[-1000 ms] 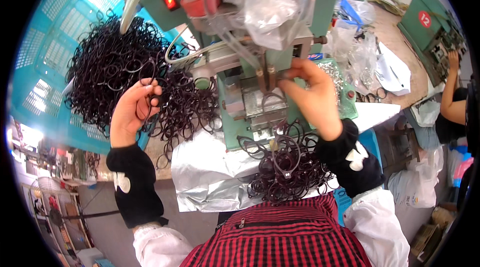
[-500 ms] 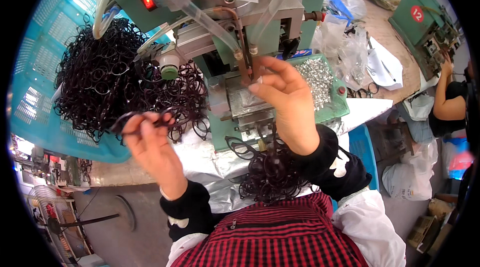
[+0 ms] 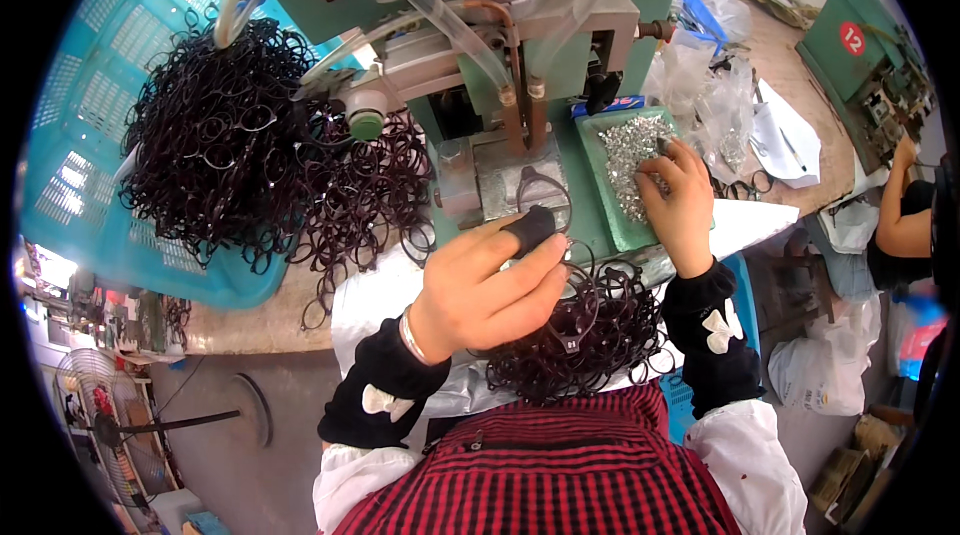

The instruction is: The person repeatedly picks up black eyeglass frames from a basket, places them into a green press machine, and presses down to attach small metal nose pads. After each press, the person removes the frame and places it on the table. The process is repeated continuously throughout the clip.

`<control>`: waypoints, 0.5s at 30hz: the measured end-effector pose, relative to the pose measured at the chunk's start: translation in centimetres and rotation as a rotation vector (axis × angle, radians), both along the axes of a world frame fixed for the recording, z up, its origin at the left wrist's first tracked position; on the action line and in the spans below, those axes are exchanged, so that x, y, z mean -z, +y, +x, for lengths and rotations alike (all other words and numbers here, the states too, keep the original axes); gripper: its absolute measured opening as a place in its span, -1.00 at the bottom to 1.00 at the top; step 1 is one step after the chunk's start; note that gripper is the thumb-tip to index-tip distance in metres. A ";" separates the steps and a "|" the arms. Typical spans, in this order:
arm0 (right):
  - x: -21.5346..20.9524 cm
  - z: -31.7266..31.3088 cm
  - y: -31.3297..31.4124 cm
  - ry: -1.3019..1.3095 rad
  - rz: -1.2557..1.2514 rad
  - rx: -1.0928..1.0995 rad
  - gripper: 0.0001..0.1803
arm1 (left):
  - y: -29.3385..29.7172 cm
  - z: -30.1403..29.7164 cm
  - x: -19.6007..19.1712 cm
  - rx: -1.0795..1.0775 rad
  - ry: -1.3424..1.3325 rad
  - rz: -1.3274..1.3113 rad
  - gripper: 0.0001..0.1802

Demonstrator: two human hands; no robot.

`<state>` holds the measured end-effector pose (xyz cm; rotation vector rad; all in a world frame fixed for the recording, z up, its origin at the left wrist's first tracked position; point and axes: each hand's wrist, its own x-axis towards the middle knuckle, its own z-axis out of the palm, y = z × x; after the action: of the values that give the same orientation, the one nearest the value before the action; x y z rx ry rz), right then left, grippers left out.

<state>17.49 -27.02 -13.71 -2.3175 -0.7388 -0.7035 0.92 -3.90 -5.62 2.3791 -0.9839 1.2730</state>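
My left hand [image 3: 480, 290] is closed in front of the machine, with a black cover on one fingertip. It grips a dark eyeglass frame [image 3: 567, 197], one lens ring of which lies over the metal block [image 3: 492, 197] below two upright nozzles [image 3: 524, 120]. My right hand [image 3: 685, 200] reaches into a green tray [image 3: 622, 234] of small silver metal parts [image 3: 625, 150]. Its fingers are curled together at the parts, one tip dark; whatever they pinch is too small to make out. Below my left hand, a heap of dark eyeglass frames [image 3: 540, 372] lies at the table's near edge.
A large blue basket [image 3: 100, 95] on the left holds a tall pile of dark frames [image 3: 215, 140], spilling onto the table. The green press [image 3: 375, 5] stands ahead, with a red light. Plastic bags [image 3: 690, 85] and paper [image 3: 800, 135] lie right; another person's arm [image 3: 893, 200] works beyond.
My left hand has come from the basket's pile to the metal block, bringing an eyeglass frame. My right hand has left the nozzles and moved right into the tray of silver parts.
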 end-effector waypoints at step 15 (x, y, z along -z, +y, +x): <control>-1.4 5.7 -2.3 0.059 -0.020 0.025 -0.85 | -3.8 -14.0 7.1 -0.412 1.516 -0.132 -0.05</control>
<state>23.24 -29.35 -12.34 -2.3592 -0.6947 -0.6387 -13.11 -7.67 -12.76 2.4851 0.0814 -0.5463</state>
